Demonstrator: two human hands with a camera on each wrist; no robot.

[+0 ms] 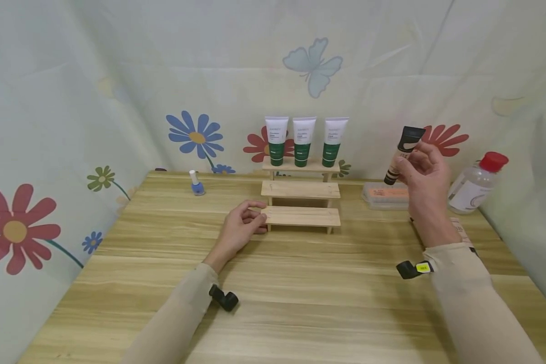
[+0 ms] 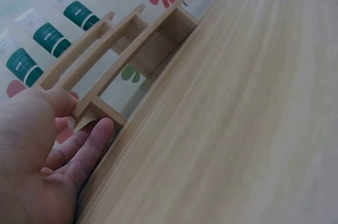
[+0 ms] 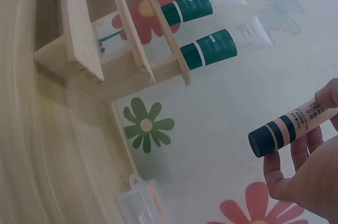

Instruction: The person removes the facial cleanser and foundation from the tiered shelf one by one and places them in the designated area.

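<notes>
Holding a tube (image 1: 406, 144) up in the air, the right hand (image 1: 426, 172) pinches it between thumb and fingers, its dark cap pointing down and leaning left. The tube is beige in the middle with dark bands, and it hangs above a clear case (image 1: 384, 205) with an orange label, well apart from the rack (image 1: 300, 189).

The left hand (image 1: 241, 225) grips the left end of the rack's lowest step, fingers curled around it. The rack has 3 wooden steps; on the top step 3 green tubes (image 1: 302, 144) with white upper halves stand upright in a row, cap down.

Just right of the case, a clear bottle (image 1: 473, 187) with a red cap leans to the right in the head view. A beige item (image 1: 461, 230) lies partly hidden beneath the right wrist. Blue polish (image 1: 197, 188) with a white cap stands left of the rack on the table (image 1: 309, 293); behind hangs a sheet (image 1: 236, 65) printed with flowers and 1 butterfly.
</notes>
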